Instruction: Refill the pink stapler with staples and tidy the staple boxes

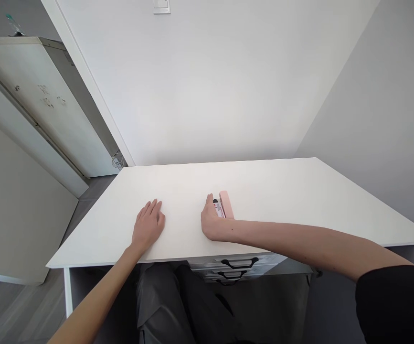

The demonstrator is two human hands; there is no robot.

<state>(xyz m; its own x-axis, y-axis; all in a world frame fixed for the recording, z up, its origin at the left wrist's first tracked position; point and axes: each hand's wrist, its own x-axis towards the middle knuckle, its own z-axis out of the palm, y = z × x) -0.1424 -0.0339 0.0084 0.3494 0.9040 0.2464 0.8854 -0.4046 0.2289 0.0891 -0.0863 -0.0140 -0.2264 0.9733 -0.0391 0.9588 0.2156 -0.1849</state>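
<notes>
My left hand [148, 223] lies on the white tabletop [181, 191] with its fingers stretched out, holding nothing. Further right, my right hand [210, 220] stands on its edge, fingers extended and pointing away from me. Just to the right of its palm is a small white item with a printed label and a dark end [219, 209]; its kind I cannot make out. Alongside that lies a long pink object [226, 204], which looks like a stapler. My right wrist hides the near ends of both. Whether my palm touches the white item I cannot tell.
Behind the desk rises a white wall [207, 86] with a switch [162, 5]. A grey wall [382, 119] borders the right side. Under the front edge are drawers with dark handles [240, 263], beside my legs [164, 301]. A worn white cabinet [49, 100] stands at left.
</notes>
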